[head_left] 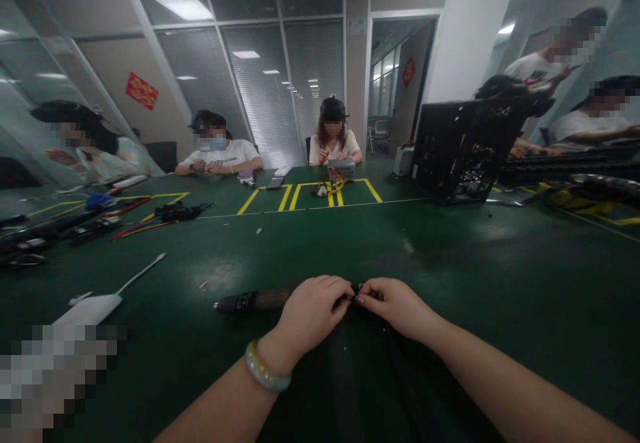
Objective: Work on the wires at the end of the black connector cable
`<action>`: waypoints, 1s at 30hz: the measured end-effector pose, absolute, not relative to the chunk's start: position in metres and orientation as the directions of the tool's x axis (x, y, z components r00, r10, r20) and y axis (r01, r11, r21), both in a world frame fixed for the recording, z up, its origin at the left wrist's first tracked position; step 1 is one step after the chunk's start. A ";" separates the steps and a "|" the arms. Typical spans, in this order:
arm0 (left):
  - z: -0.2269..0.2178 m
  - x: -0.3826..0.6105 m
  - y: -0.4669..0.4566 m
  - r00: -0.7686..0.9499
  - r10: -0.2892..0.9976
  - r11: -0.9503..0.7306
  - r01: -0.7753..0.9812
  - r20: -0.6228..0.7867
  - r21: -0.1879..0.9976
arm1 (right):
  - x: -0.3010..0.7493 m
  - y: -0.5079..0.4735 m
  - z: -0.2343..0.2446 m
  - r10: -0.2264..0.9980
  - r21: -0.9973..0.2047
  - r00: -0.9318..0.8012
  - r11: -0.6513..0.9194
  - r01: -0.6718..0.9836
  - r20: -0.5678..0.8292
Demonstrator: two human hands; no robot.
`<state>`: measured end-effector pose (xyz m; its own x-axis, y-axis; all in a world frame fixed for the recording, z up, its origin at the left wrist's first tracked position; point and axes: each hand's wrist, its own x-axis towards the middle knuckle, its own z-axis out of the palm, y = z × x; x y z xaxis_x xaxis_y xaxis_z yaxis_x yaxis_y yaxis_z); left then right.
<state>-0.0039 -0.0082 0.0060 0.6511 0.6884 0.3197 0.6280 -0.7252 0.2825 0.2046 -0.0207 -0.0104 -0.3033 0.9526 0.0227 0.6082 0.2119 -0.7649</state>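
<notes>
A dark electric screwdriver (270,300) lies on the green table, its chuck end pointing left. Its rear part is hidden behind my left hand (315,310), which wears a pale bangle (267,366) at the wrist. Thumb and fingers of that hand are pinched together near the tool's tail end. My right hand (393,302) meets it there, also with thumb and fingertips pinched. Between the two sets of fingertips is something small and dark, too hidden to name. A black cord (395,350) runs from below my right hand toward the table's near edge.
At left lie a white device with a cable (100,306) and bundles of dark cables (180,211). A black computer case (463,150) stands at the back right. Several people sit around the table; one across handles a grey box (341,168) with coloured wires. Yellow tape (373,191) marks the tabletop.
</notes>
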 end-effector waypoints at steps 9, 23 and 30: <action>0.006 -0.005 -0.009 0.665 0.663 -0.745 0.632 0.344 0.215 | 0.204 -0.024 -0.002 0.945 -0.748 -0.327 0.215 0.629 -0.004; 0.005 -0.008 -0.009 0.664 0.656 -0.749 0.630 0.360 0.203 | 0.202 -0.023 -0.002 0.947 -0.722 -0.320 0.194 0.664 -0.040; 0.006 -0.010 -0.009 0.683 0.639 -0.762 0.623 0.353 0.174 | 0.203 -0.023 -0.002 0.945 -0.712 -0.316 0.165 0.682 -0.084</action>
<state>-0.0098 -0.0086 0.0061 0.6834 0.6391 0.3529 0.6231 -0.7625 0.1743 0.2030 -0.0228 -0.0022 -0.3156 0.9452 -0.0838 0.6821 0.1646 -0.7125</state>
